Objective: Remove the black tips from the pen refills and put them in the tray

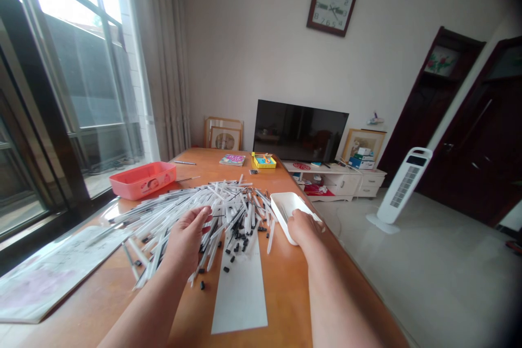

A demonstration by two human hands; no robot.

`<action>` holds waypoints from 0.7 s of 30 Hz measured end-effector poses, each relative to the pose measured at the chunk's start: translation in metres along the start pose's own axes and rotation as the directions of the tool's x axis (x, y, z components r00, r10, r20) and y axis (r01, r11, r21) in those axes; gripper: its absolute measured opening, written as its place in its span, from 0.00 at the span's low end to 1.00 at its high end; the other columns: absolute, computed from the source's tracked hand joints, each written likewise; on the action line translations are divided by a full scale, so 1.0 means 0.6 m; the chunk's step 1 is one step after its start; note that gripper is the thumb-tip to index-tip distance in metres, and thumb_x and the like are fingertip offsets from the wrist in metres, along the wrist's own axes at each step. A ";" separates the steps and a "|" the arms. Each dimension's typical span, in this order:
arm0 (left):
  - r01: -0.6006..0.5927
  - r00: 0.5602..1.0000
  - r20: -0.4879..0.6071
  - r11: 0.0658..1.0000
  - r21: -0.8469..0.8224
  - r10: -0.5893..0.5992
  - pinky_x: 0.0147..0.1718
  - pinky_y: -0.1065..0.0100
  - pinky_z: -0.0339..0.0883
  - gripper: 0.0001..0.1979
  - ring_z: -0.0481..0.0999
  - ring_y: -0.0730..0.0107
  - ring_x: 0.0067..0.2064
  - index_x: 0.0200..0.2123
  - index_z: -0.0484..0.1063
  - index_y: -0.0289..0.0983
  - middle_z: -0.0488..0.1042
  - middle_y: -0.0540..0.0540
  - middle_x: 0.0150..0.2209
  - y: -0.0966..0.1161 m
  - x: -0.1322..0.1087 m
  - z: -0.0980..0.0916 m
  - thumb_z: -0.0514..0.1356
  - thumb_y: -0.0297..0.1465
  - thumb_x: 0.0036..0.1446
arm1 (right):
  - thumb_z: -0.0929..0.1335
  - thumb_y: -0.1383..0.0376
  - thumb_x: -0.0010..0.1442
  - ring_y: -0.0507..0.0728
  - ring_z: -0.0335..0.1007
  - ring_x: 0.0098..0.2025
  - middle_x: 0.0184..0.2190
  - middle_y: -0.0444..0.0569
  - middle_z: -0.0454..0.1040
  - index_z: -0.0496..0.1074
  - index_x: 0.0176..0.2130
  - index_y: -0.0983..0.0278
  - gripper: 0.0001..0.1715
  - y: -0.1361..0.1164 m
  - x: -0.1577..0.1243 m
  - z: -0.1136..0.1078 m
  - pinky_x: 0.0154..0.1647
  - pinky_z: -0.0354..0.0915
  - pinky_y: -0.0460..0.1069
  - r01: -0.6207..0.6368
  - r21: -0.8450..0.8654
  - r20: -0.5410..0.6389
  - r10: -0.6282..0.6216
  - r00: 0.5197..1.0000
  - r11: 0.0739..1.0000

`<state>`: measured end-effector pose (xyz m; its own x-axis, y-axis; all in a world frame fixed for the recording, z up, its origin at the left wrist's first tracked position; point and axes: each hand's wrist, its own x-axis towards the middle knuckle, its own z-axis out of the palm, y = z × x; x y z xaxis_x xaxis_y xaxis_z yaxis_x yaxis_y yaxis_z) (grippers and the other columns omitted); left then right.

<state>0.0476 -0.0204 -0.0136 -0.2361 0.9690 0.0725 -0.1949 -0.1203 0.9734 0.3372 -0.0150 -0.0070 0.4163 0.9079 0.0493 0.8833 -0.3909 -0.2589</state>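
The left hand point(185, 239) is covering the pen tubes point(230, 201), grip indeterminable; the right hand point(304, 227), at 3 o'clock, is clasping the tray point(286, 204). Tubes appear light, slippery: pinch mid-length.

Home living room, flat black television point(300, 130) on a low white cabinet point(346, 180), square brown wall clock point(332, 6), beige curtains point(163, 54), white tower fan point(402, 185), framed pictures point(223, 135)
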 end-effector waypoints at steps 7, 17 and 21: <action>-0.003 1.000 0.012 1.000 -0.005 0.003 0.42 0.65 0.65 0.25 0.75 0.58 0.49 0.43 0.77 0.37 0.78 0.42 0.45 0.003 -0.002 0.000 0.68 0.50 0.49 | 0.58 0.66 0.66 0.66 0.73 0.52 0.45 0.59 0.79 0.76 0.49 0.62 0.21 -0.002 -0.001 -0.004 0.52 0.59 0.60 -0.001 0.017 -0.050 0.002 0.999 1.000; -0.078 0.997 0.000 0.981 0.176 0.080 0.40 0.64 0.67 0.26 0.77 0.58 0.45 0.44 0.77 0.37 0.80 0.42 0.43 0.005 -0.001 0.001 0.65 0.52 0.50 | 0.60 0.64 0.65 0.60 0.74 0.45 0.40 0.52 0.80 0.75 0.48 0.60 0.18 -0.029 -0.038 -0.002 0.42 0.62 0.49 0.361 0.349 -0.436 -0.191 0.879 0.865; -0.235 0.969 0.043 0.850 0.472 0.244 0.42 0.62 0.67 0.20 0.77 0.57 0.44 0.44 0.77 0.38 0.80 0.42 0.43 -0.002 0.007 -0.007 0.61 0.45 0.56 | 0.61 0.63 0.65 0.58 0.74 0.37 0.35 0.48 0.79 0.75 0.43 0.59 0.15 -0.052 -0.064 0.005 0.35 0.61 0.47 0.457 0.439 -0.404 -0.285 0.869 0.773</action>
<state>0.0427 -0.0171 -0.0152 -0.2349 0.9190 0.3167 0.3395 -0.2278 0.9126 0.2929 -0.0372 -0.0040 0.1978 0.8395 0.5061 0.7787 0.1791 -0.6013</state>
